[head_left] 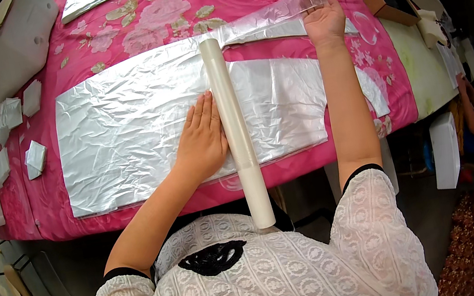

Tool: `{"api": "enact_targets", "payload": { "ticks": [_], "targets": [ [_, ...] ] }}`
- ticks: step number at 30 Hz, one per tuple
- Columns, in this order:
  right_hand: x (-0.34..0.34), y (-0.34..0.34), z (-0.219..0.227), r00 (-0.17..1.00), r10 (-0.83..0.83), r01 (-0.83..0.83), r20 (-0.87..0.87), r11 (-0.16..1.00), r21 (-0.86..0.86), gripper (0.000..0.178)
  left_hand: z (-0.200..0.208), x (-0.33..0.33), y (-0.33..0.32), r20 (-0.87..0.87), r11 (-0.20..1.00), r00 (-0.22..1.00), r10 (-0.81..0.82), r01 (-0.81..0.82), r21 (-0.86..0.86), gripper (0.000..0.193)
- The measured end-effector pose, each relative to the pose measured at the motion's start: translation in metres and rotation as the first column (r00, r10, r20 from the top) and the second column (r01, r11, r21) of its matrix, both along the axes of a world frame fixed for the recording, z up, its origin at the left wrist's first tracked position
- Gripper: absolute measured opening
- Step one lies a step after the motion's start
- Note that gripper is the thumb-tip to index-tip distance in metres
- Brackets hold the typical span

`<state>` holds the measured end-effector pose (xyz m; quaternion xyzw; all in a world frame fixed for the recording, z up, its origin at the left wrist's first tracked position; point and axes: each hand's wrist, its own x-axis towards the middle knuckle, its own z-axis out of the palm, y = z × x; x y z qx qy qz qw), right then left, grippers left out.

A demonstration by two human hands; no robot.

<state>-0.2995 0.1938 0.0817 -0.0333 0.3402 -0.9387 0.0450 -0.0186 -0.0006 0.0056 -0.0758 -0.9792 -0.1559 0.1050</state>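
- Nearest the body, a long, pale cream cylindrical roll lies lengthwise across the work, its whiter near end jutting past the table edge.
- The left hand lies flat with fingers extended, grasping nothing; its fingertips are right against the roll's left side.
- Under hand and roll, a crinkled, silvery-white thin plastic sheet is spread out, with a curved cut-out at its right end. The step in hand looks like laying or smoothing film over this sheet, the left hand steadying it.
- Farther off, the right hand is turned palm up, fingers bent at a strip of clear, glossy plastic film; whether they pinch it or merely lie beneath it, I cannot tell.
- The film runs from beside the roll's far end to that hand, above a slit-like gap in the sheet. The next move probably calls for a firm hold on the film and an even pull, without dragging the sheet.
- Beyond, the pink flowered tablecloth extends to the far side.
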Motion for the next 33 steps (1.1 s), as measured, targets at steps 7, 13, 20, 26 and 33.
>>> {"api": "enact_targets", "payload": {
  "ticks": [7,13,20,26,33],
  "targets": [
    [0.165,-0.187,0.004,0.749,0.522,-0.017,-0.408,0.631,0.776,0.050,-0.004,0.005,-0.006,-0.071,1.000,0.997,-0.008,0.008,-0.005,0.059],
    [0.275,-0.313,-0.025,0.419,0.908,0.080,0.010,-0.048,0.996,0.056,-0.015,-0.006,0.000,-0.137,0.999,0.990,-0.027,0.021,-0.045,0.056],
    [0.244,-0.204,0.063,0.113,0.919,-0.072,-0.377,0.386,0.920,0.028,-0.009,0.004,-0.005,-0.119,0.999,0.992,-0.029,0.026,-0.024,0.055],
    [0.095,-0.059,-0.028,0.646,0.579,0.633,-0.498,-0.042,0.773,0.055,-0.003,-0.001,0.004,-0.035,1.000,0.999,0.000,0.001,0.017,0.055],
    [0.077,-0.100,-0.080,0.687,0.495,0.669,-0.532,-0.147,0.728,0.073,0.000,0.002,-0.003,-0.021,1.000,1.000,0.015,-0.015,0.013,0.056]
  ]
}}
